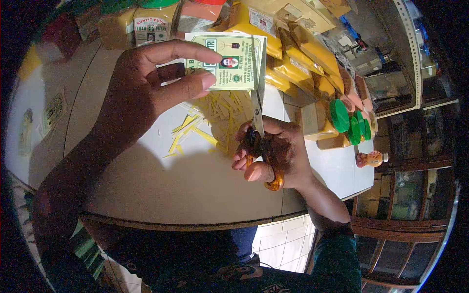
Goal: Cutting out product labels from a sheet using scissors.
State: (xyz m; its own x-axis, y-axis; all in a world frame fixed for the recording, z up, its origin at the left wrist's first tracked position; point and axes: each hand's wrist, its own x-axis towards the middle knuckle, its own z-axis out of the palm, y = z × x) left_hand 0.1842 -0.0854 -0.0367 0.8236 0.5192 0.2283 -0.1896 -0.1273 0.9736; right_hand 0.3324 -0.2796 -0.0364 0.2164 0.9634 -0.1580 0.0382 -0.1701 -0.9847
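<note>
Pinched between thumb and index finger of my left hand (146, 78) is a pale green printed paper label (236, 75), held above the table. My right hand (276, 150) grips a pair of scissors (258, 110) by their amber-brown handles, blades pointing away from me. Those blades lie along the label's right edge; whether they are cutting at this instant is unclear. Beneath the hands, a heap of thin yellow and pale paper strips (229, 113) lies on the white table (205, 190).
Filled yellow powder pouches (293, 55) pile up behind the label. Green-lidded jars (318, 119) lie on their sides at right, near a small drink bottle (370, 159). A labelled jar (154, 25) stands at the back left. Other labels (54, 111) lie at far left.
</note>
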